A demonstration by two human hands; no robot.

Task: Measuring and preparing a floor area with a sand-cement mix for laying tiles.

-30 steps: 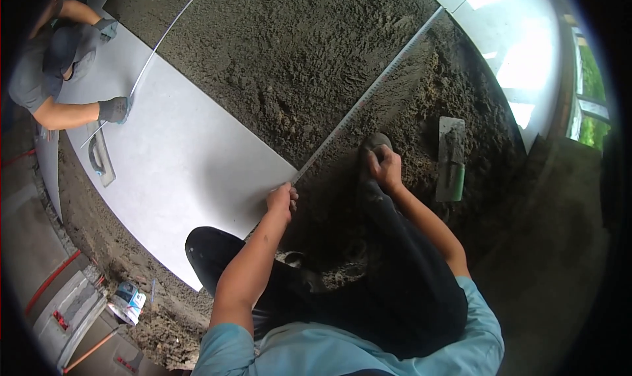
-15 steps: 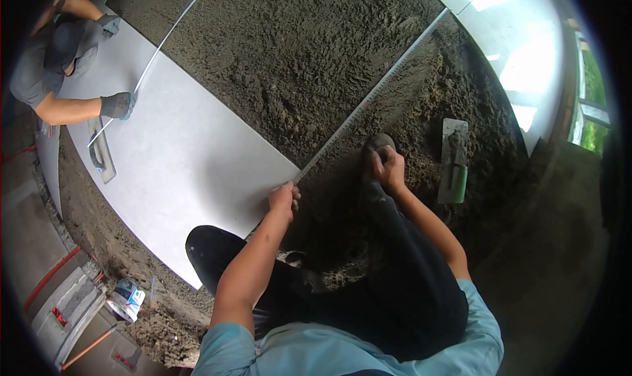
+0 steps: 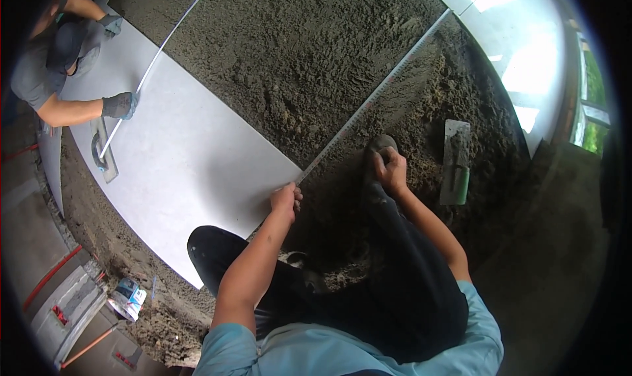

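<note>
My left hand [image 3: 286, 198] grips a pale tape measure [image 3: 375, 93] at the near corner of a large light tile [image 3: 171, 165]; the tape runs diagonally up to the right over wet grey mortar [image 3: 283, 60]. My right hand [image 3: 390, 170] is closed at the toe of my dark, muddy shoe [image 3: 382, 142]; what it holds, if anything, is hidden. To its right a trowel [image 3: 456, 162] with a green handle lies on the mortar.
A co-worker [image 3: 49, 73] in grey gloves crouches at the upper left, holding a long white strip [image 3: 161, 50] over a float [image 3: 105, 149]. A white bucket [image 3: 126, 300] and red pipes [image 3: 52, 277] are lower left. Glossy bright panels [image 3: 517, 73] and a window [image 3: 592, 93] are right.
The co-worker's gloved hand has shifted slightly right, and the near end of the white strip has moved right and down. My hands stay nearly where they were.
</note>
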